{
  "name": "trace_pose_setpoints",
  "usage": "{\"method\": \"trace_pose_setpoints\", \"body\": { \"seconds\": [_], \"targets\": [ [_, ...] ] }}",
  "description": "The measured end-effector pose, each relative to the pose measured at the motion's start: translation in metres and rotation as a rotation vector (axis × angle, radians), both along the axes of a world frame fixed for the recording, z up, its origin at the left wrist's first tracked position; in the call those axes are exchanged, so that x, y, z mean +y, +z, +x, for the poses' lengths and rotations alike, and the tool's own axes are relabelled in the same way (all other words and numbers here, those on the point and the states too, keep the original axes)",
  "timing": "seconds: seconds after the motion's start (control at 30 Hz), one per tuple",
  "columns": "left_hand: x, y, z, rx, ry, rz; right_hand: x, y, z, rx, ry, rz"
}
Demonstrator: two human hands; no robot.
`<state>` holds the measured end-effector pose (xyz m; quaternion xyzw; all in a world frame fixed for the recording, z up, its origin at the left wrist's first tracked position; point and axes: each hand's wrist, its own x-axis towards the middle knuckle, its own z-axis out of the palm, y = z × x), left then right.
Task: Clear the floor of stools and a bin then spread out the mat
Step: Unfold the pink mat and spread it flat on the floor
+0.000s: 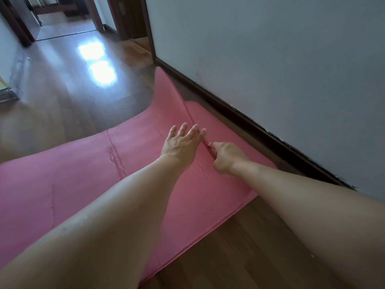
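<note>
A pink mat (83,163) lies across the wooden floor, mostly flat, with fold creases in it. Its far panel near the wall is raised along a fold ridge that runs from the far corner toward me. My left hand (183,142) hovers or rests flat on the mat just left of that ridge, fingers spread. My right hand (225,157) is closed, pinching the ridge of the fold between thumb and fingers. No stools or bin are in view.
A pale wall (270,59) with a dark skirting board (239,115) runs along the mat's right side. Wooden floor (62,90) stretches left and back to an open doorway (62,17). A strip of floor (239,247) lies in front of the mat's near edge.
</note>
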<state>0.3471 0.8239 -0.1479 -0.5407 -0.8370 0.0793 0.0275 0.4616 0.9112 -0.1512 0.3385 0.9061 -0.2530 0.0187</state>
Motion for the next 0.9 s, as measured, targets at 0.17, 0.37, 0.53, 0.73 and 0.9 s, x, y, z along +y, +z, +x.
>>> {"method": "trace_pose_setpoints", "body": {
  "seconds": [0.17, 0.37, 0.53, 0.73, 0.9],
  "targets": [
    [0.004, -0.001, -0.01, 0.031, -0.048, -0.028, -0.004, 0.005, 0.005, -0.016, 0.059, 0.039],
    [0.004, -0.003, -0.016, 0.072, -0.109, 0.105, -0.017, 0.0, 0.001, -0.001, 0.096, -0.003],
    [-0.011, -0.008, -0.021, 0.092, -0.121, 0.102, -0.028, -0.014, 0.005, -0.063, 0.178, 0.011],
    [-0.031, -0.01, -0.027, 0.138, -0.133, 0.008, -0.045, -0.019, -0.002, -0.168, 0.28, 0.207],
    [-0.058, 0.0, -0.039, 0.162, -0.133, -0.003, -0.077, -0.002, -0.015, -0.137, 0.269, 0.276]
  ]
}}
